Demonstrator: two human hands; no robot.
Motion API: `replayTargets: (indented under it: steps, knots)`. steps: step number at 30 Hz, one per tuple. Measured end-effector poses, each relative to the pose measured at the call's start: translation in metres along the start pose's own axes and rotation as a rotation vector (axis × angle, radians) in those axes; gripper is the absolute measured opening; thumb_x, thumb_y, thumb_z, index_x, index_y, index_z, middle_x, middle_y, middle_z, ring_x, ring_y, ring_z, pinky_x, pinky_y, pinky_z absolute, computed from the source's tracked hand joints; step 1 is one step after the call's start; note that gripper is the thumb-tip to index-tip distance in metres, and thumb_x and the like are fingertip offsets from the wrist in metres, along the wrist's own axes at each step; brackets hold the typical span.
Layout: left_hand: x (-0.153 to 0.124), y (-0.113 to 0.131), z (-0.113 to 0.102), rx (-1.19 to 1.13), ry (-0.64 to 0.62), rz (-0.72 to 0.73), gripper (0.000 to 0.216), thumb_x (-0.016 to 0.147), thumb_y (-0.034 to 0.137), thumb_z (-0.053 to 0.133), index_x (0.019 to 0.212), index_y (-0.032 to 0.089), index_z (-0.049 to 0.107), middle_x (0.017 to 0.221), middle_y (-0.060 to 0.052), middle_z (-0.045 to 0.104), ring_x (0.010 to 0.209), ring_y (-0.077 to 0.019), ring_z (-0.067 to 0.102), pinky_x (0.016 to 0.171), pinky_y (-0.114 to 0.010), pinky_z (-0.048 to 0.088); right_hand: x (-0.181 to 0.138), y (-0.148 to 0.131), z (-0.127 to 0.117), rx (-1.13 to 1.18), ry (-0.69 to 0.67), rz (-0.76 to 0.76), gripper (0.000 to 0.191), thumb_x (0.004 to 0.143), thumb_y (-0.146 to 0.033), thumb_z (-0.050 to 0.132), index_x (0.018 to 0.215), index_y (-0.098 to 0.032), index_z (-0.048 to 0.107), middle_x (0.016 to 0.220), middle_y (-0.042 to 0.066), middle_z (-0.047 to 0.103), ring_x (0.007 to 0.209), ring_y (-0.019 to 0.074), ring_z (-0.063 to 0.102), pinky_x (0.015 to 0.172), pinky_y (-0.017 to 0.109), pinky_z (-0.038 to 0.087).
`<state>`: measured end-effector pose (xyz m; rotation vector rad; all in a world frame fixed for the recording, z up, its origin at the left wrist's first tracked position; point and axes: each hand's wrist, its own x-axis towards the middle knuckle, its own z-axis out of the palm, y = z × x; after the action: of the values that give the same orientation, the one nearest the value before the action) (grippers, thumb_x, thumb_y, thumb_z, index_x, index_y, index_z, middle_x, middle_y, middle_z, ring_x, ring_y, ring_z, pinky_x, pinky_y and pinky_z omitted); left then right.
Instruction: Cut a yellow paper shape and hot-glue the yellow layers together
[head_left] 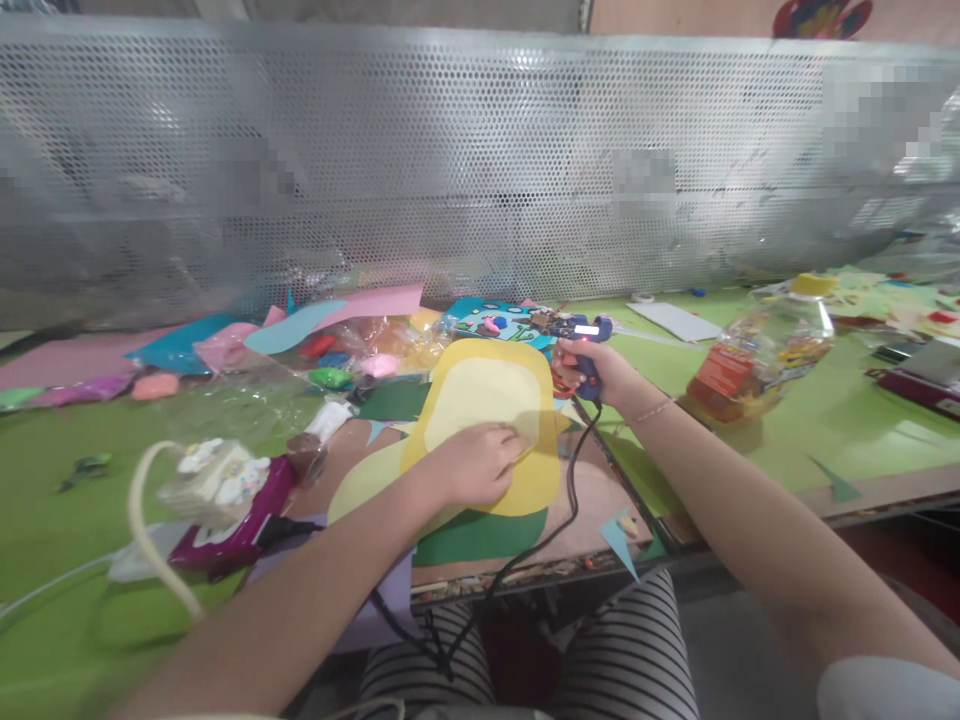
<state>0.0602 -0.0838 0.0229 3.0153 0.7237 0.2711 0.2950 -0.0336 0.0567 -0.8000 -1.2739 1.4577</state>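
Observation:
My left hand (472,465) lies on a yellow paper shape (487,420) with a paler yellow piece glued in its middle. Its fingers are curled and press down on the pale piece. My right hand (600,372) grips a blue hot glue gun (581,345) just past the shape's right edge, nozzle pointing left over the paper. The gun's black cord (571,480) runs down off the table's front edge. Green and brown paper sheets (480,535) lie under the yellow shape.
A plastic bottle of amber liquid (757,355) lies tilted to the right. Coloured paper scraps, clay lumps (154,385) and clear wrap crowd the back left. A purple pouch (225,530) sits at the left. A perforated metal screen (480,160) walls off the table's far side.

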Motion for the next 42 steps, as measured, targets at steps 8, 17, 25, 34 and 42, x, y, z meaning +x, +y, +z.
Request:
replayTargets:
  steps: [8,17,25,34,42]
  knots:
    - [0.001,0.004,-0.002,-0.036,0.009,-0.170,0.039,0.072,0.011,0.043,0.108,0.018,0.056,0.103,-0.009,0.062,0.097,-0.0230,0.057,0.084,-0.034,0.046,-0.001,-0.001,0.001,-0.036,-0.017,0.019,0.023,0.073,-0.036,0.062,0.066,-0.015,0.057,0.042,-0.003,0.043,0.036,0.0066,0.033,0.037,0.022,0.025]
    - [0.009,0.006,0.005,0.076,0.070,-0.229,0.024,0.088,0.029,0.038,0.086,0.016,0.059,0.082,-0.008,0.061,0.082,-0.0220,0.059,0.074,-0.033,0.046,0.002,0.004,-0.002,-0.021,0.013,0.005,0.021,0.071,-0.033,0.066,0.065,-0.014,0.060,0.046,-0.002,0.048,0.036,0.0057,0.035,0.036,0.021,0.025]
    - [0.003,0.001,-0.005,0.071,0.180,-0.361,0.018,0.078,0.017,0.040,0.070,0.019,0.056,0.073,-0.006,0.059,0.076,-0.0197,0.057,0.067,-0.030,0.044,0.001,0.003,-0.003,-0.066,0.021,-0.015,0.022,0.071,-0.034,0.067,0.063,-0.014,0.061,0.045,-0.002,0.047,0.036,0.0059,0.036,0.035,0.020,0.028]
    - [-0.004,0.003,-0.018,0.208,-0.098,-0.420,0.019,0.070,0.029,0.050,0.081,0.021,0.063,0.078,-0.007,0.063,0.074,-0.0250,0.060,0.059,-0.033,0.042,0.004,0.005,-0.010,-0.068,0.053,-0.026,0.021,0.070,-0.032,0.069,0.066,-0.013,0.061,0.056,0.001,0.058,0.037,0.0047,0.040,0.034,0.019,0.028]
    - [0.002,0.008,-0.007,0.177,-0.012,-0.292,0.026,0.086,0.023,0.033,0.086,0.017,0.059,0.084,-0.008,0.062,0.076,-0.0209,0.059,0.066,-0.033,0.044,0.003,0.006,-0.006,-0.124,0.068,-0.019,0.022,0.068,-0.033,0.070,0.063,-0.014,0.059,0.047,-0.001,0.053,0.035,0.0062,0.039,0.034,0.020,0.029]
